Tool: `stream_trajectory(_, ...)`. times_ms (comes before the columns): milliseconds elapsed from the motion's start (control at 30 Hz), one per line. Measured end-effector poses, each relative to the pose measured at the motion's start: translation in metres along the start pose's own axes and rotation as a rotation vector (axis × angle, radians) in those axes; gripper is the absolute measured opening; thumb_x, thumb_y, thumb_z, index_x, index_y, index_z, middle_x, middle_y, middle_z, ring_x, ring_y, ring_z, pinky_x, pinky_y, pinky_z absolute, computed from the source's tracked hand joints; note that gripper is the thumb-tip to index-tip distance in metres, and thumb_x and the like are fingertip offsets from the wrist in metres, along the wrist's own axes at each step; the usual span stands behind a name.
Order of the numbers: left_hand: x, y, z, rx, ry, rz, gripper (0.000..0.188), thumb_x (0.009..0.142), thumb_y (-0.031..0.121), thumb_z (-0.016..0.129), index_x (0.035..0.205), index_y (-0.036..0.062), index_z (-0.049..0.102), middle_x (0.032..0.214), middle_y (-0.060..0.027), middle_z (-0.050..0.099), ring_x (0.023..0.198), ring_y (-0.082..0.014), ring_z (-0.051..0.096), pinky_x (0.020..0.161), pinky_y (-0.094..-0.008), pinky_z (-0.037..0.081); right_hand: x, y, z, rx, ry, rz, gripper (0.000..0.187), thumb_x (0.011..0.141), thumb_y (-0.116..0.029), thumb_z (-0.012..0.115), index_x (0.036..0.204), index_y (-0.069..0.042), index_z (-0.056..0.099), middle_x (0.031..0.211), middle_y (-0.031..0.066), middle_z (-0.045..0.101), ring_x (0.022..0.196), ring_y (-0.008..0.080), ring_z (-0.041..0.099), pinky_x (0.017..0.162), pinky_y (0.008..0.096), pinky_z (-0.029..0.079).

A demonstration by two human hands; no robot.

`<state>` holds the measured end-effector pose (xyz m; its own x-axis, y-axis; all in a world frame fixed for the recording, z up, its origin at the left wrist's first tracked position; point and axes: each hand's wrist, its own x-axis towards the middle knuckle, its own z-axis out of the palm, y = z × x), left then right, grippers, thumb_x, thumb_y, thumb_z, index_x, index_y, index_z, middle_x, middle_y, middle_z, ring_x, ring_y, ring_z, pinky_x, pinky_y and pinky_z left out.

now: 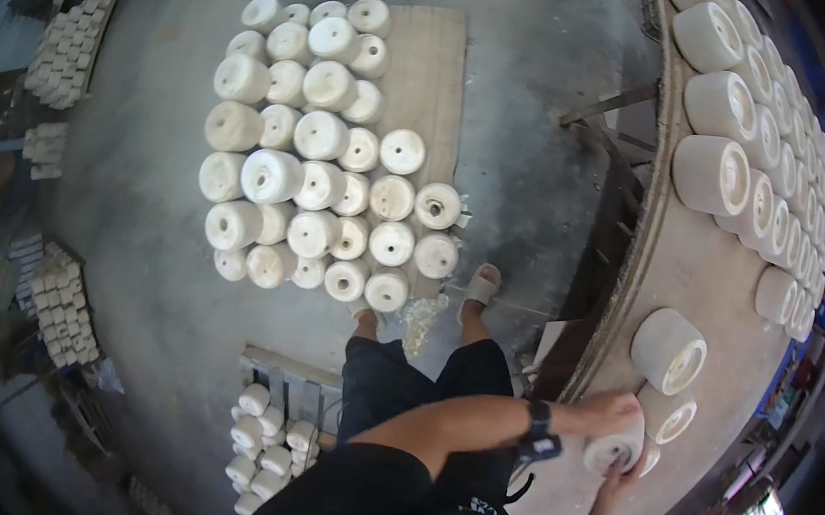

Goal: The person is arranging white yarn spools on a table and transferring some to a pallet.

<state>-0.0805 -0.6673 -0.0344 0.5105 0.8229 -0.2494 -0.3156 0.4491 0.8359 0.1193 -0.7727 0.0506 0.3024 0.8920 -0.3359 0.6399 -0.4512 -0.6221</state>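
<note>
Both hands are closing on one white cylindrical mould (610, 449) that is lying on its side at the near end of the long curved table (702, 278). The left hand (609, 412) is reaching across the body and cupping the top of the mould with its fingers wrapped over the rounded wall. The right hand (619, 477) is coming up from below, with its fingers spread against the open end. So the piece is being gripped between the two palms, close to the table's inner edge.

The mould is sitting touching a second one (669, 418) just beyond it, and a third, larger one (668, 351) is resting a little farther along. If the held piece is being lifted or turned carelessly, it is likely to be knocking against that neighbour, and these pale plaster-like pieces look liable to chip at the rims. Lying on its side, each cylinder is also free to roll, and the table's edge is close. A nudge could send one off toward the floor (134, 228).

The grip itself is a risk. The surface looks dusty and smooth, and the left arm is crossing the body, so the hold is looking awkward, and a slip is seeming possible. Directly below, beside the person's sandalled feet, a board (432, 69) on the floor is carrying many more moulds (320, 137) in rows, so a dropped piece could be striking those too.
</note>
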Motion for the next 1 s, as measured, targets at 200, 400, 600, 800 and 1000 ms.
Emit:
stream_trajectory(200,-0.128,-0.086,-0.231,0.547,0.909,-0.058,0.025,0.087,0.017,0.061,0.109,0.0043,0.063,0.096,-0.0179,0.067,0.090,-0.0353,0.066,0.077,-0.0442,0.052,0.027,0.020,0.001,-0.390,0.012,-0.041,0.039,0.098,-0.010,0.053,0.135,0.003,0.053,0.128,0.0167,0.063,0.117,0.0219,0.058,0.100,0.0307,0.043)
stream_trajectory(400,-0.322,-0.092,-0.442,0.970,1.353,-0.648,0.093,0.076,0.036,0.078,0.147,-0.0027,0.031,0.142,-0.0281,0.043,0.132,-0.0436,0.041,0.112,-0.0512,0.030,0.046,0.043,-0.029,-0.168,0.235,-0.030,0.039,0.098,-0.010,0.053,0.135,0.004,0.054,0.125,0.0207,0.063,0.115,0.0301,0.060,0.102,0.0354,0.043)
stream_trajectory(600,-0.340,-0.058,-0.488,1.008,1.196,-0.929,0.133,0.057,0.051,0.088,0.157,0.0146,0.008,0.157,-0.0344,0.009,0.146,-0.0495,0.009,0.118,-0.0577,0.013,0.051,-0.006,0.012,-0.829,0.599,-0.417,0.040,0.094,-0.005,0.056,0.133,0.002,0.054,0.130,0.0212,0.058,0.123,0.0365,0.054,0.107,0.0435,0.039)
stream_trajectory(800,-0.344,-0.133,-0.511,0.956,1.142,-0.907,0.139,0.056,0.046,0.090,0.158,0.0138,0.001,0.156,-0.0377,-0.002,0.146,-0.0519,-0.003,0.119,-0.0571,0.005,0.023,-0.140,0.312,-0.527,-0.399,-0.645,0.075,0.065,-0.019,0.082,0.130,-0.002,0.048,0.142,0.0243,0.042,0.132,0.0454,0.040,0.110,0.0523,0.033)
stream_trajectory(1000,-0.323,-0.164,-0.511,1.174,1.302,-0.618,0.131,0.058,0.030,0.091,0.155,0.0028,0.006,0.154,-0.0375,0.006,0.144,-0.0554,0.005,0.117,-0.0606,0.014,0.093,-0.038,0.592,-0.907,-0.637,-0.501,0.130,0.060,-0.035,0.090,0.157,-0.010,0.007,0.159,0.0276,0.007,0.145,0.0503,0.012,0.114,0.0608,0.022)
